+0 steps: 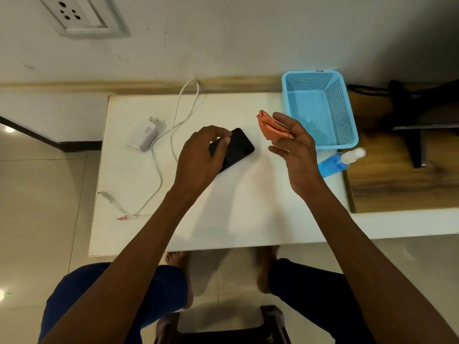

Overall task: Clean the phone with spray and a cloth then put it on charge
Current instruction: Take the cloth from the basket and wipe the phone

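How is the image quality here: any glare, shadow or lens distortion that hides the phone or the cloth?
Head view: wide-angle bending curves the table edges and the wall socket. Soft arm shadows fall on the table without hiding anything. Glare spots show only on the floor tiles at far left. The phone reads as flat black, partly covered by the left hand. The cloth in the right hand is sharp enough.

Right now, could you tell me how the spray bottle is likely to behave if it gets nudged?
The bottle lies on its side near the table edge, so it would probably roll. It looks like smooth plastic, likely slippery. The blue liquid inside may slosh.
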The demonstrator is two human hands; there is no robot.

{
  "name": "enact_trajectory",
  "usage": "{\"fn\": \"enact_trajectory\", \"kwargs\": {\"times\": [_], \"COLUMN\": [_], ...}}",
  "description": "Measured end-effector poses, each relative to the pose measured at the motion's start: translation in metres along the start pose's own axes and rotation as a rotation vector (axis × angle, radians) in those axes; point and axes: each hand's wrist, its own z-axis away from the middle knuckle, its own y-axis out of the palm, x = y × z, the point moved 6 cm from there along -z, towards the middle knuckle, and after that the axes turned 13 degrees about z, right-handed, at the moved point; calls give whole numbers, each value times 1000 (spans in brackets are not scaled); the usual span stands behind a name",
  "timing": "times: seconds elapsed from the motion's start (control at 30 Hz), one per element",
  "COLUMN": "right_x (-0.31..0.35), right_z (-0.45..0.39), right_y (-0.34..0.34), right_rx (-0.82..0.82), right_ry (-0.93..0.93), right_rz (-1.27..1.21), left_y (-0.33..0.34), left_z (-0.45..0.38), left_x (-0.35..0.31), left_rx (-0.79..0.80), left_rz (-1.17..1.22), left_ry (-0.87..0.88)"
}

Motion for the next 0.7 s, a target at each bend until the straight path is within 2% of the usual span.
{"fn": "enact_trajectory", "kwargs": {"times": [0.23,0.5,0.6,0.7], "right_x": [-12,-4,-3,0], "right_z": [2,4,3,2], "right_y": [0,3,1,-4], "right_rx": [-55,-64,-64,-89], "right_ry": [182,174,182,196], "right_rz": [-108,18,47,92], "left_y": [21,53,55,55], "left_z": [1,-1,-4,-10], "left_x": [-1,7,10,3], "left_rx": [15,51,12,-15], "left_rz": [258,538,570,593], "left_ry": [-217,-494,-521,-463]}}
